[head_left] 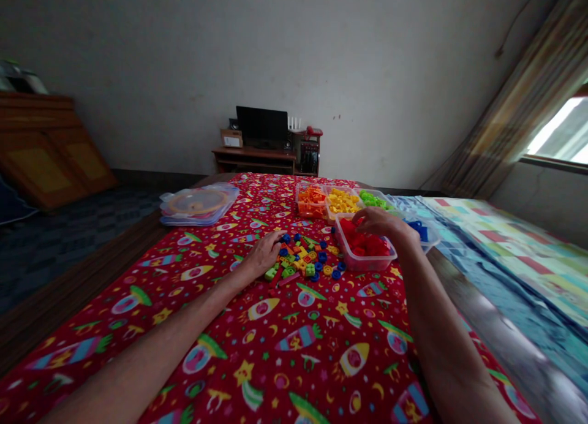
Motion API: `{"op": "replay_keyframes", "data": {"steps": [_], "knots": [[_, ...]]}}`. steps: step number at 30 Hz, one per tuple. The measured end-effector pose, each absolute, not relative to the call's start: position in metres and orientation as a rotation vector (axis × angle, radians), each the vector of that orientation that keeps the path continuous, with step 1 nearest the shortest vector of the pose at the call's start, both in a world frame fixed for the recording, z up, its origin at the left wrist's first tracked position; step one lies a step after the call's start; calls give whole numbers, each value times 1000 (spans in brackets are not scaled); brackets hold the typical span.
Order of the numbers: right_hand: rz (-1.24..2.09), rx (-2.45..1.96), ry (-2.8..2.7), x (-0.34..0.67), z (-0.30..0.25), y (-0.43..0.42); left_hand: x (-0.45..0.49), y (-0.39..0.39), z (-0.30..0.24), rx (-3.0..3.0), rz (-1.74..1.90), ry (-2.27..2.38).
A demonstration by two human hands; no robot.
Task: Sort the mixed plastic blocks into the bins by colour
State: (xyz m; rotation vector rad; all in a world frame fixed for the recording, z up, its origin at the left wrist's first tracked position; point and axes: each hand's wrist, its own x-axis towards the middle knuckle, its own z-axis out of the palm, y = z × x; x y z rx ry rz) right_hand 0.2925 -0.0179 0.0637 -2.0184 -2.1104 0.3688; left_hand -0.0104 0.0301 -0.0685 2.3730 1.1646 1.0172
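Observation:
My left hand (266,252) rests on the cloth at the left edge of a loose pile of toy building blocks (301,258), its fingers stretched out beside a blue piece (285,238). Green, yellow, orange, blue and a few red pieces make up the pile. To the right, my right hand (381,220) hovers over a clear plastic box of red blocks (367,245). Its fingers are bent downward and look slightly apart at the tips, with no separate block visible between them.
Behind the red box stand clear boxes of orange (312,200), yellow (342,201) and green blocks (373,199). A box of blue blocks (419,231) is partly behind my right wrist. Stacked clear lids (199,203) lie at the left on the red patterned tablecloth (280,332).

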Motion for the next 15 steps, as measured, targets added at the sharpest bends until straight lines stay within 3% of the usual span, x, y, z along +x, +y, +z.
{"op": "replay_keyframes", "data": {"steps": [6, 11, 15], "knots": [[277, -1978, -2068, 288, 56, -10, -11, 29, -67, 2420, 1007, 1162], [-58, -1861, -2117, 294, 50, -4, -11, 31, -69, 2444, 1013, 1165], [24, -1919, -2295, 290, 45, -1, -11, 32, -69, 2461, 1022, 1164]]}}
